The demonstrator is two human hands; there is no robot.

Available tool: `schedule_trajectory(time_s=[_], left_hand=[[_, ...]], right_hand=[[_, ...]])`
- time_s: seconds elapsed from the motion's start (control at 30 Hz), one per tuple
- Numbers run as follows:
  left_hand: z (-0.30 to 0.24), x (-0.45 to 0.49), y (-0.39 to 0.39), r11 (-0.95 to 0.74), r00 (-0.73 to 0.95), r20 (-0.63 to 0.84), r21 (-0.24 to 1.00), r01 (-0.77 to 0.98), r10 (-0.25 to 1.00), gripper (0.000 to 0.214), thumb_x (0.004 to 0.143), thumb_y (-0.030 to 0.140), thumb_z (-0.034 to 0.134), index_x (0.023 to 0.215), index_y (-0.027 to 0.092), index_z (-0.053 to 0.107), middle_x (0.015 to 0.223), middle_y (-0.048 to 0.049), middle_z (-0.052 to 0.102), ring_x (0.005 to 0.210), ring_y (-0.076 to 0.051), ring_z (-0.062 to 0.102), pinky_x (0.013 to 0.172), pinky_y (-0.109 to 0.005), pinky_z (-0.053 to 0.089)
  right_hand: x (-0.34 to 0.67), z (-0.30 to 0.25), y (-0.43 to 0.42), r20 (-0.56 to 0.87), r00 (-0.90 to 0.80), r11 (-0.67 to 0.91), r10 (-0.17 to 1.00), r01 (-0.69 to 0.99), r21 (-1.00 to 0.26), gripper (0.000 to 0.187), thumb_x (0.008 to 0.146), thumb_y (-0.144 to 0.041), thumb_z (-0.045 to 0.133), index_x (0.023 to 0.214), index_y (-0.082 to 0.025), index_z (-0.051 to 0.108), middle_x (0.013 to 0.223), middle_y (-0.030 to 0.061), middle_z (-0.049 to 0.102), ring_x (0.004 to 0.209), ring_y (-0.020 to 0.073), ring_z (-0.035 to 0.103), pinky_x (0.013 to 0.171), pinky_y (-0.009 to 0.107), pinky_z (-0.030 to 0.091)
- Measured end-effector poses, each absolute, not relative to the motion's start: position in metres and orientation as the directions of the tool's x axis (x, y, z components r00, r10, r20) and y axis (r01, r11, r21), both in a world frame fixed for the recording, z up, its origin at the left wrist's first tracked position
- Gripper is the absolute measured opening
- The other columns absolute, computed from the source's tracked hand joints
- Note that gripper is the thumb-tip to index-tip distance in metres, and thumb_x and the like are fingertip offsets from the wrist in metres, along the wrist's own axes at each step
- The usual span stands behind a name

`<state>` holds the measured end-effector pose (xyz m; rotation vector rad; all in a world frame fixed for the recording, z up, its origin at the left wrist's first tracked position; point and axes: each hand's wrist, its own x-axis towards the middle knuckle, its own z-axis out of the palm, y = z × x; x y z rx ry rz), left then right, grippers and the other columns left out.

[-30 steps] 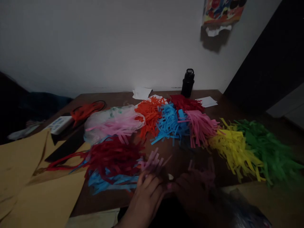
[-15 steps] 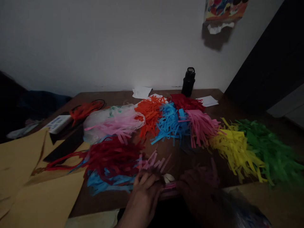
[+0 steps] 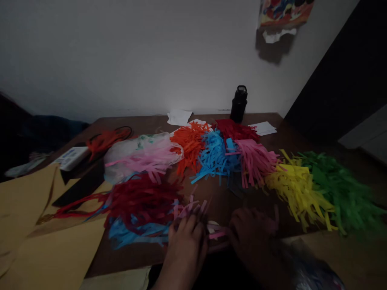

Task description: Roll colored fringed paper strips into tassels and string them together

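At the table's front edge, my left hand [image 3: 188, 235] is closed over pink tissue paper fringe [image 3: 217, 233], with loose strips poking out beyond the fingers. My right hand [image 3: 248, 229] lies dark and shadowed on the other end of the same fringe, its fingers curled down. Between the hands, the fringe forms a narrow pink band. A small pale object [image 3: 213, 224] shows just behind that band; its kind is unclear. Beside my left hand lie a dark red fringe bundle [image 3: 142, 197] and a light blue one [image 3: 136, 231].
Orange [image 3: 189, 141], blue [image 3: 216, 155], pink [image 3: 256, 159], yellow [image 3: 298, 193] and green fringe [image 3: 344, 193] spread across the table. A plastic bag [image 3: 121, 157] holds pale pink fringe. A black bottle [image 3: 238, 105] stands behind. Tan paper sheets [image 3: 27, 225] cover the left.
My hands have moved slightly apart along the pink fringe, and the band between them looks looser and wider. The view has shifted a little; the surrounding bundles lie as before.
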<state>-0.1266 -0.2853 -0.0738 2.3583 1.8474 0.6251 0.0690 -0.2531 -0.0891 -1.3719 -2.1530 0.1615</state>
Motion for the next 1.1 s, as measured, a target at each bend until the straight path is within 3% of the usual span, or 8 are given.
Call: schedule_trajectory(time_s=[0.17,0.33,0.47,0.57,0.7,0.77,0.93,1.1], left_hand=[[-0.075,-0.129,-0.284,-0.464,0.366,0.332,0.293,0.836,0.869,0.02,0.086,0.011,0.063,0.096,0.026,0.07,0.089,0.0,0.071,0.087,-0.022,0.058,0.096,-0.046,0.029],[-0.078,-0.122,-0.278,-0.532,0.444,0.362,0.194,0.824,0.819,0.019,0.089,0.013,0.063,0.074,0.022,0.068,0.076,0.0027,0.066,0.083,-0.018,0.056,0.106,-0.048,0.024],[-0.068,-0.12,-0.27,-0.544,0.475,0.302,0.209,0.813,0.827,0.009,0.083,0.011,0.066,0.082,0.02,0.07,0.083,-0.0011,0.069,0.095,-0.024,0.059,0.102,-0.051,0.03],[-0.057,-0.123,-0.27,-0.492,0.433,0.241,0.312,0.813,0.869,0.024,0.076,0.007,0.064,0.096,0.019,0.07,0.102,-0.0073,0.071,0.104,-0.029,0.059,0.097,-0.053,0.035],[-0.038,-0.126,-0.282,-0.384,0.354,0.159,0.515,0.767,0.921,0.024,0.071,0.0,0.056,0.078,0.02,0.067,0.091,-0.0049,0.07,0.095,-0.026,0.062,0.088,-0.044,0.041],[-0.027,-0.127,-0.29,-0.32,0.343,0.092,0.638,0.701,0.935,0.021,0.077,0.003,0.052,0.072,0.02,0.064,0.082,-0.0026,0.068,0.086,-0.022,0.062,0.082,-0.037,0.044],[-0.015,-0.126,-0.306,-0.036,0.364,-0.089,0.946,0.322,0.927,0.031,0.093,0.041,0.052,0.08,0.019,0.07,0.075,-0.0022,0.067,0.071,-0.016,0.059,0.067,-0.025,0.044],[-0.028,-0.123,-0.316,0.399,0.369,-0.349,0.915,-0.065,0.861,0.051,0.067,0.065,0.075,0.072,0.014,0.067,0.054,0.0033,0.054,0.049,-0.008,0.041,0.049,-0.02,0.03]], right_hand=[[0.071,-0.082,-0.246,0.279,-0.357,0.443,0.892,0.813,-0.377,0.02,0.078,-0.018,0.072,0.067,-0.022,0.057,0.074,-0.001,0.062,0.075,0.0212,0.053,0.075,0.039,0.028],[0.072,-0.077,-0.236,0.281,-0.395,0.478,0.875,0.797,-0.368,0.022,0.079,-0.02,0.074,0.063,-0.022,0.059,0.072,-0.0014,0.062,0.074,0.0204,0.055,0.071,0.036,0.03],[0.076,-0.074,-0.238,0.361,-0.393,0.517,0.846,0.771,-0.371,0.013,0.083,-0.025,0.071,0.073,-0.023,0.064,0.081,0.0002,0.065,0.081,0.0208,0.058,0.077,0.038,0.035],[0.076,-0.075,-0.249,0.5,-0.438,0.633,0.747,0.7,-0.332,0.009,0.089,-0.024,0.065,0.097,-0.025,0.067,0.1,0.0035,0.067,0.099,0.0229,0.057,0.094,0.046,0.032],[0.073,-0.073,-0.265,0.616,-0.513,0.76,0.597,0.607,-0.232,0.013,0.097,-0.02,0.053,0.1,-0.026,0.065,0.088,-0.0018,0.07,0.093,0.0174,0.06,0.104,0.046,0.029],[0.073,-0.063,-0.27,0.618,-0.541,0.781,0.57,0.591,-0.203,0.016,0.099,-0.019,0.05,0.095,-0.025,0.064,0.078,-0.0041,0.068,0.086,0.0146,0.061,0.109,0.041,0.026],[0.073,-0.02,-0.281,0.67,-0.591,0.835,0.449,0.544,-0.08,0.039,0.106,-0.02,0.03,0.094,-0.021,0.067,0.081,-0.003,0.071,0.08,0.0112,0.061,0.118,0.036,0.009],[0.074,0.001,-0.285,0.763,-0.522,0.846,0.38,0.53,-0.059,0.034,0.106,-0.022,0.036,0.095,-0.023,0.067,0.083,-0.0077,0.076,0.085,0.0104,0.064,0.119,0.035,0.014]])
